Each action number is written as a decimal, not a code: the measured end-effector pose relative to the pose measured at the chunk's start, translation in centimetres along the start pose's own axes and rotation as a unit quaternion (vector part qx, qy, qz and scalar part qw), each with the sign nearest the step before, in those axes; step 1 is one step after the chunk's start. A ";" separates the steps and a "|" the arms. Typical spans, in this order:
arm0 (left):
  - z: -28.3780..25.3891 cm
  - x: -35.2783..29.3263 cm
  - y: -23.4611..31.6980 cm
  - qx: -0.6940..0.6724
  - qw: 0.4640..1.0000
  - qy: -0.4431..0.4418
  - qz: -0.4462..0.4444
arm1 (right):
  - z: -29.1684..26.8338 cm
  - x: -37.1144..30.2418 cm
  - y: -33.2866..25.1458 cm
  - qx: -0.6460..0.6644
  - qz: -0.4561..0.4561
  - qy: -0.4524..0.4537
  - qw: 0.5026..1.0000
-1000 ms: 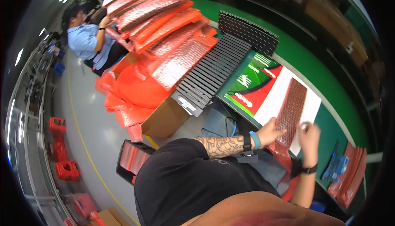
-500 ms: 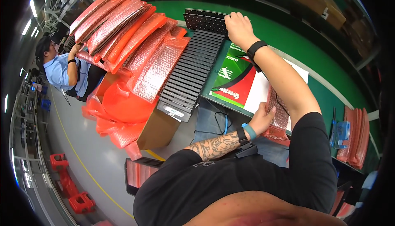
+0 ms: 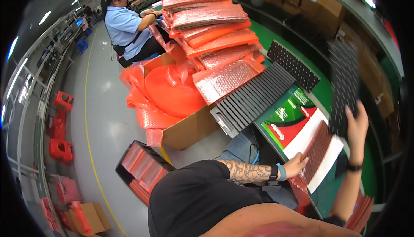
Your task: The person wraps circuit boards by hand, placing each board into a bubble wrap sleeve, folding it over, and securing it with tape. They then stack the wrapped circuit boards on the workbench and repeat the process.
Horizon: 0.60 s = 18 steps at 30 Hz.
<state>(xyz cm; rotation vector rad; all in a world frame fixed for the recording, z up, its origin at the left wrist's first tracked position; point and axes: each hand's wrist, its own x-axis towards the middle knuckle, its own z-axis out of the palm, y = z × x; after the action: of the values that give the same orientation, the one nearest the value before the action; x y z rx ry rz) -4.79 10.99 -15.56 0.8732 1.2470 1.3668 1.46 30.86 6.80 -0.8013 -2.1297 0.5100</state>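
Left hand point(image 3: 297, 164) pinches a red pack point(image 3: 318, 152); right hand point(image 3: 357, 127) holds a black board point(image 3: 343, 86). Big pile point(image 3: 211, 17) wrapped — dotted boards point(image 3: 293, 66) left bare.

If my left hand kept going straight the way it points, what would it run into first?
The red bubble-wrap pouch, which your left hand already touches. Beyond that, the white surface looks next, though depth is hard to judge.
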 end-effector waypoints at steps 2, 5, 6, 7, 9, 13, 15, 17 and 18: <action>0.7 0.0 0.5 -0.021 1.000 -0.007 -0.006 | -4.9 -6.9 1.4 0.225 0.107 -0.008 0.969; 1.6 0.0 0.1 -0.028 1.000 -0.008 0.007 | -4.8 -17.2 5.0 0.258 0.247 0.056 0.932; 1.7 -0.2 -0.5 -0.028 1.000 -0.003 0.007 | -3.3 -19.6 6.4 0.261 0.289 0.076 0.918; 1.6 -0.3 -0.9 -0.028 1.000 0.006 0.006 | -1.1 -21.2 6.8 0.281 0.300 0.086 0.908; 1.7 -0.6 -1.6 -0.051 0.999 0.007 0.007 | 1.6 -23.1 5.8 0.306 0.313 0.097 0.894; 2.2 -2.1 -1.3 -0.103 0.994 -0.014 -0.021 | 2.9 -24.4 4.9 0.189 0.304 0.053 0.932; 2.5 -2.6 -0.4 -0.101 0.992 -0.028 -0.068 | 3.0 -24.7 4.9 0.166 0.301 0.062 0.937; 2.5 -2.1 -1.2 -0.111 0.993 0.034 -0.034 | 3.8 -23.9 5.4 0.199 0.306 0.064 0.929; 1.0 -1.7 -2.4 -0.148 0.986 0.074 -0.031 | 5.1 -22.0 3.4 0.234 0.271 0.056 0.932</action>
<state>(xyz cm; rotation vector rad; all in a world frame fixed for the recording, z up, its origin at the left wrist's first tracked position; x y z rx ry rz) -2.99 9.40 -17.47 0.5302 1.1348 1.5405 9.50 17.67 -10.03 -1.0975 -1.5632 1.1779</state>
